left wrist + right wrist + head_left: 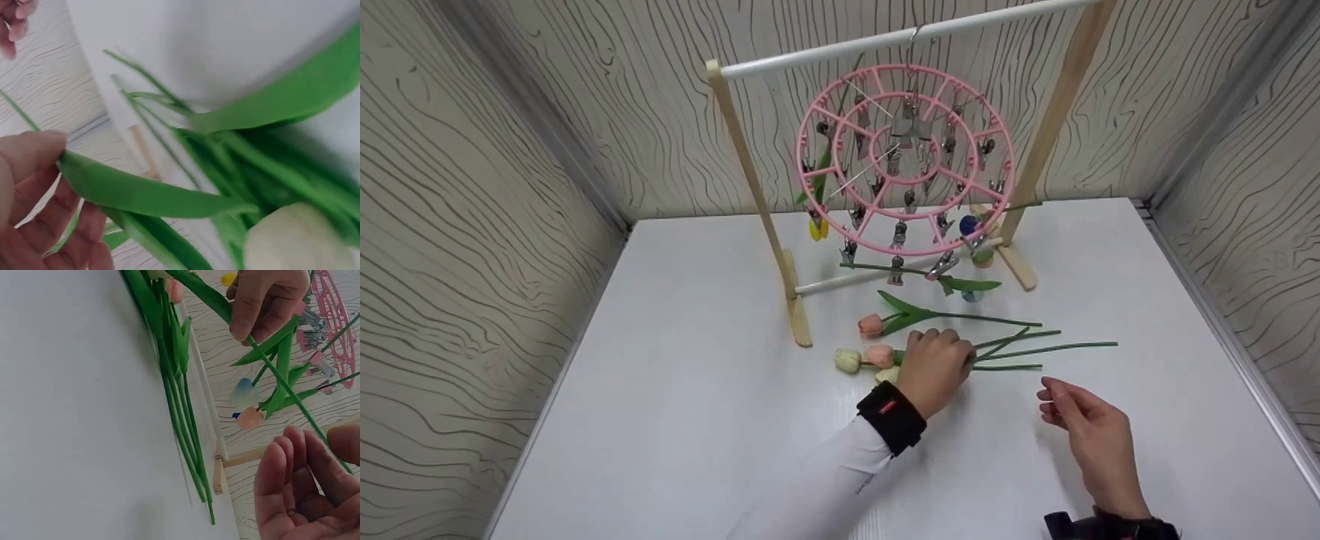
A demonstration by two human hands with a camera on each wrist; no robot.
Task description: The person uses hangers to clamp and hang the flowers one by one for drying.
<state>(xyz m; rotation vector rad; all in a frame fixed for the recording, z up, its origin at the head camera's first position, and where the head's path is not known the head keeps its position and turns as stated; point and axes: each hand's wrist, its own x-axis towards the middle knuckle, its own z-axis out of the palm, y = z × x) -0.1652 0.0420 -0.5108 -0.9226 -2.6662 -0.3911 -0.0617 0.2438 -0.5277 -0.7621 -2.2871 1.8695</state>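
Observation:
My left hand (936, 371) pinches an artificial tulip between thumb and fingers, where the green leaf (140, 194) meets the stem (287, 391). Its bloom cannot be picked out. Beneath that hand lies a bunch of tulips, among them a pale green bloom (847, 361) and a peach bloom (879, 355); a cream bloom (298, 242) fills the lower right of the left wrist view. Farther back lies a separate peach tulip (871, 325). My right hand (1095, 435), fingers loosely bent, hovers by the stem ends; the held stem overlaps its fingers in the right wrist view.
A pink round clip hanger (911, 255) hangs from the white bar (825, 52) of a wooden stand (750, 172). Metal clips dangle from it, several with tulips, including a yellow bloom (818, 229) and a blue one (969, 225). Patterned walls enclose the white table (675, 420).

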